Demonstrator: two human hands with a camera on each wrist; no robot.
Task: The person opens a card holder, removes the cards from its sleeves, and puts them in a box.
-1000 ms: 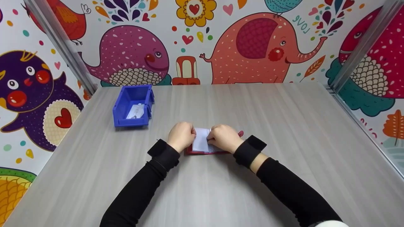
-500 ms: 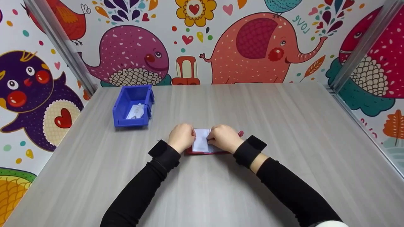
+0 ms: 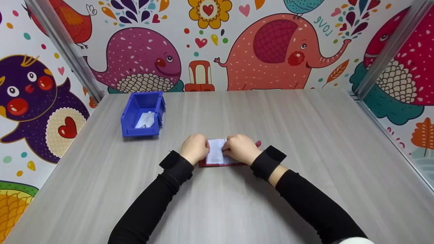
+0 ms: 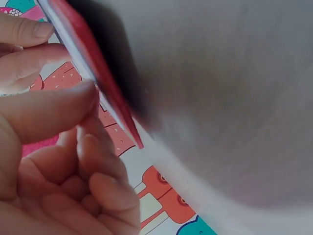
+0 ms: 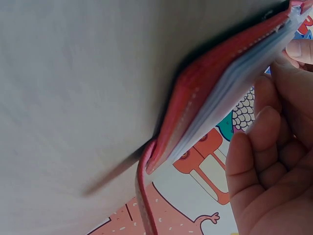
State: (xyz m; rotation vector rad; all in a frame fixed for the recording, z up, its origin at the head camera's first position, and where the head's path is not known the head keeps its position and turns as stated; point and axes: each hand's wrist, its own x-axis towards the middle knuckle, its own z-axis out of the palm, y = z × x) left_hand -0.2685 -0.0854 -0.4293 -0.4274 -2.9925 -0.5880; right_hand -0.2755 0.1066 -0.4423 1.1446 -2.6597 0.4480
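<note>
Your red booklet (image 3: 222, 165) lies open on the table (image 3: 318, 135) in front of you, between both hands, its white pages (image 3: 215, 150) facing up. Your left hand (image 3: 195, 148) pinches the pages' left edge between thumb and forefinger. Your right hand (image 3: 241, 148) sits over the right half, fingers curled, fingertips at the middle of the spread; the views hide the contact, so I can't tell whether it pinches a page or only touches it. A red strap (image 5: 142, 183) sticks out past the booklet's right side. Ahead of you and to the left, well apart, stands a blue bin (image 3: 140, 131) with a white slip (image 3: 145, 120) inside.
</note>
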